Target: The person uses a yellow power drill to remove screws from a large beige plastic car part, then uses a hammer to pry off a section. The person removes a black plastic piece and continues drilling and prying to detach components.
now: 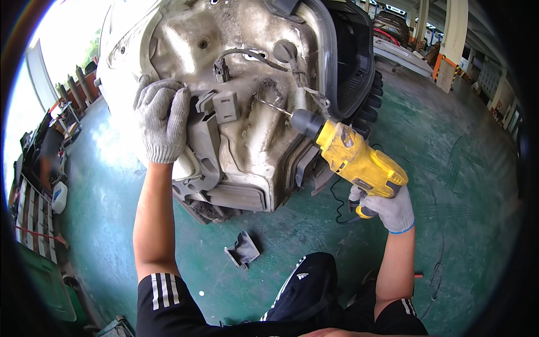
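My right hand [391, 209], in a knitted glove, is wrapped round the handle of a yellow corded power drill [362, 160]. From its black chuck [307, 123] a thin drill bit [273, 105] reaches left to the dirty, bare sheet metal of a car body [252, 132]; its tip is at or very near a dark, rough patch. My left hand [163, 118], gloved too, rests against the car's edge at the left with its fingers partly bent. No tool shows in it. Beside it sits a grey plastic bracket [227, 106], below a hanging wiring connector [221, 71].
A broken grey plastic piece [243, 250] lies on the green floor below the car. The drill's black cord [338, 199] trails on the floor. A dark seal and housing [348, 56] border the metal at right. Car parts and a white jug [59, 197] stand at far left.
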The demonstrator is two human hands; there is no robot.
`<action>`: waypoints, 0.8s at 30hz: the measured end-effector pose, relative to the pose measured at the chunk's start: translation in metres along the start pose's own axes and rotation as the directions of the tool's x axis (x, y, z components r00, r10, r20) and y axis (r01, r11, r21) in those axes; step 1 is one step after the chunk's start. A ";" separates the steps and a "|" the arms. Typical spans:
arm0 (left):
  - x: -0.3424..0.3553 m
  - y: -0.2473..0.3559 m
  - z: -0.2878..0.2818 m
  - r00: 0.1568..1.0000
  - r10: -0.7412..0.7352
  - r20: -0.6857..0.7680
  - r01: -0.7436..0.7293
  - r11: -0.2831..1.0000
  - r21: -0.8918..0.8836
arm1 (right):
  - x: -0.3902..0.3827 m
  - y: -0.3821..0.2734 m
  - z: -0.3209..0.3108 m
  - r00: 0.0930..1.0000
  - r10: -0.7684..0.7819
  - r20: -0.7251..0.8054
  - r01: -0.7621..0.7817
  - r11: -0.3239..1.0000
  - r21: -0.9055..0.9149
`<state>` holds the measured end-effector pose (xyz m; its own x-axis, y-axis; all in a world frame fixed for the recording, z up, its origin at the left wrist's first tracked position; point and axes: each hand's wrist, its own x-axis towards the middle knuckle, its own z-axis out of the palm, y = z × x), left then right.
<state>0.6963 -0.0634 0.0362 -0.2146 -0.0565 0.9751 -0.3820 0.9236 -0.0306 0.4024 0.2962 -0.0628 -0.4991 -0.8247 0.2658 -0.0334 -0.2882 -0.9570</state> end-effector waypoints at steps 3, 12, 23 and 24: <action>0.000 0.000 0.001 1.000 -0.002 -0.008 0.002 1.000 -0.001 | -0.001 -0.002 0.000 1.000 0.002 0.003 -0.001 1.000 -0.014; -0.001 0.000 0.001 1.000 -0.010 -0.001 0.010 1.000 0.007 | 0.000 -0.002 0.000 1.000 -0.004 0.003 0.004 0.999 -0.039; -0.002 0.001 -0.003 0.998 -0.030 0.062 0.029 0.999 0.017 | 0.003 -0.004 0.000 1.000 0.013 -0.004 -0.014 0.998 -0.066; -0.002 0.000 -0.003 0.999 -0.023 0.043 0.022 1.000 0.011 | 0.003 -0.003 0.000 1.000 0.012 -0.009 -0.013 0.998 -0.060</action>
<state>0.6988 -0.0620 0.0348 -0.2447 -0.0937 0.9651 -0.3966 0.9179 -0.0114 0.4008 0.2946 -0.0589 -0.5073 -0.8238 0.2532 -0.0792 -0.2480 -0.9655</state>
